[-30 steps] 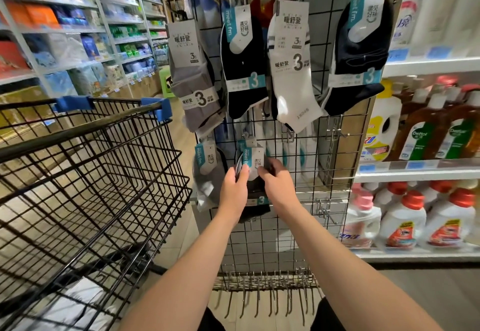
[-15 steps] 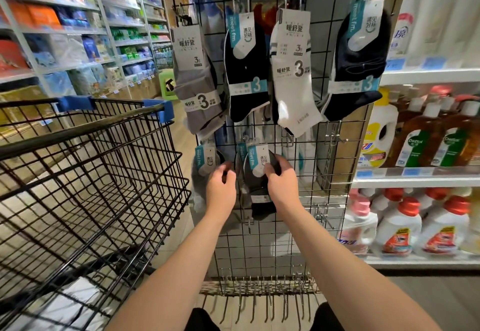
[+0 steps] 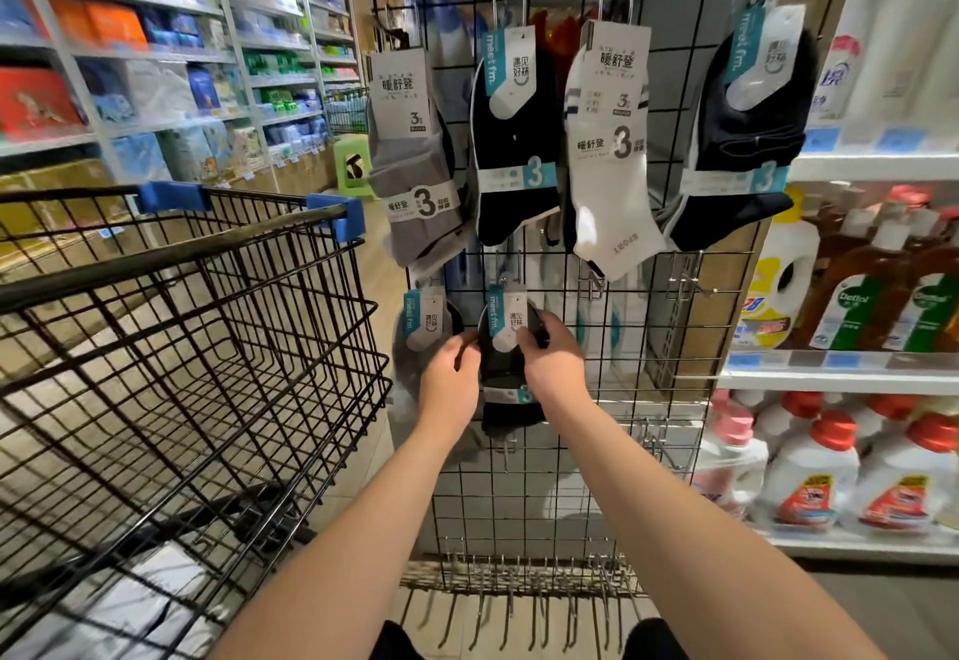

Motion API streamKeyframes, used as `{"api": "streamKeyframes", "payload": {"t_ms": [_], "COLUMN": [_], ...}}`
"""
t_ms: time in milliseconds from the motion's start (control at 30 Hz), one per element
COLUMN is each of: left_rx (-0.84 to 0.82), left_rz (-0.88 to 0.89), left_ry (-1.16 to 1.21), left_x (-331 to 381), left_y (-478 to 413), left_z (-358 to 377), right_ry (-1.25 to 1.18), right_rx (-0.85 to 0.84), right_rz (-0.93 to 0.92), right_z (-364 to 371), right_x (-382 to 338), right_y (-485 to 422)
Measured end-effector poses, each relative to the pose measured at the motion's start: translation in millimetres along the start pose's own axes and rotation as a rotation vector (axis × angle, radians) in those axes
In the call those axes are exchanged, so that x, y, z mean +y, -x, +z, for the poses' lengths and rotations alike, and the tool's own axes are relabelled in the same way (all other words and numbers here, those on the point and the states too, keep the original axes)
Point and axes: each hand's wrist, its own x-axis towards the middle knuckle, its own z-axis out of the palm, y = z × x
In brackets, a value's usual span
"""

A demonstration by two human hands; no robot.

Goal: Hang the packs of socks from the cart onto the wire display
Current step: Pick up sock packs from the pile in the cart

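Grips the dark sock pack (image 3: 506, 369) against the wire display (image 3: 648, 452), lower row, left hand (image 3: 450, 382) and right hand (image 3: 554, 366) curled round its sides, and, judging it light and floppy, best pinches the stiff card header (image 3: 511, 319).

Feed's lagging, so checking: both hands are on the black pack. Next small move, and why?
Probably push the card back along the hook, then let go. The left hand and right hand both grip the black pack, and the card's top sits right at the hook; whether its hole is threaded I cannot tell.
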Motion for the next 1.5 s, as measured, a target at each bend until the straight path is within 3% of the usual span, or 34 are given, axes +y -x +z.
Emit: {"api": "streamKeyframes", "payload": {"t_ms": [333, 500, 633, 767, 867, 967, 1100, 1300, 1500], "left_rx": [-0.019, -0.012, -0.109, -0.129, -0.125, -0.112, -0.023, 0.119, 0.169], "left_rz": [-0.004, -0.211, -0.324, -0.433, -0.493, -0.459, -0.515, -0.631, -1.02], "left_ry": [-0.006, -0.017, -0.096, -0.253, -0.289, -0.267, -0.235, -0.26, -0.118], "left_x": [-2.1, 15.2, 48.8, 104.4, 167.6, 231.6, 278.7, 267.7, 174.4], "left_y": [0.7, 12.9, 35.3, 58.5, 76.1, 85.3, 96.4, 103.8, 128.6], "left_z": [-3.2, -21.0, -56.7, -107.2, -147.4, -186.6, -241.6, -345.9, -419.1], "right_ry": [0.106, 0.158, 0.208, 0.278, 0.252, 0.265, 0.306, 0.397, 0.532], "right_rx": [0.05, 0.09, -0.112, -0.424, -0.49, -0.513, -0.661, -0.867, -1.04], "right_rz": [-0.033, 0.11, 0.248, 0.459, 0.546, 0.507, 0.438, 0.281, 0.243], "right_z": [-0.3, -25.1, -46.1, -58.8, -70.1, -74.3, -56.3, 26.1, 135.1], "right_x": [7.5, -17.5, -62.8, -133.5, -201.6, -263.3, -331.2, -383.2, -389.9], "right_y": [4.9, 36.3, 63.5, 84.6, 98.9, 110.5, 125.9, 147.6, 179.6]}}
